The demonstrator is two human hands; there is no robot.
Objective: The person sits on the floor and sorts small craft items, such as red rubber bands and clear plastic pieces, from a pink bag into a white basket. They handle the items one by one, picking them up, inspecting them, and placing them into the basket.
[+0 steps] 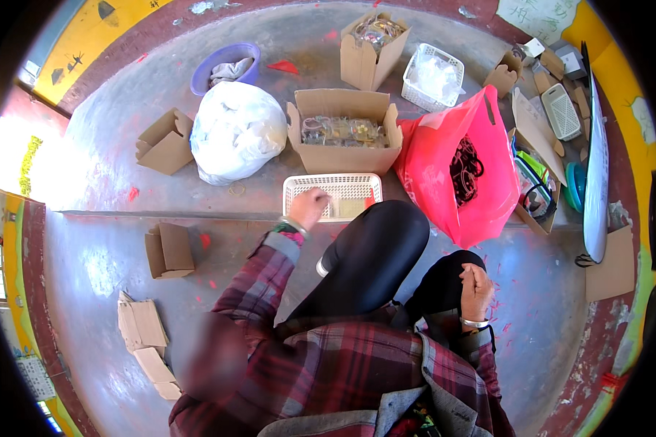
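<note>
Two curled grips, contents unclear, left hand [309, 207] over basket [346, 189], carton [342, 158] behind, bag [439, 197] beside, right hand [477, 293] apart

Bare left hand [307, 208] extended forward, fingers curled, left forearm [259, 275] in maroon-and-grey plaid fabric, bare right hand [477, 294] at black-clad right knee [450, 271], fingers bent

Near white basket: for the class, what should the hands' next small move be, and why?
Probably, the left hand should shift a little rightward, toward the red piece in the basket. That hand is at the basket's left end, the red piece shows at its right end, and the right hand is away by the right knee.
</note>
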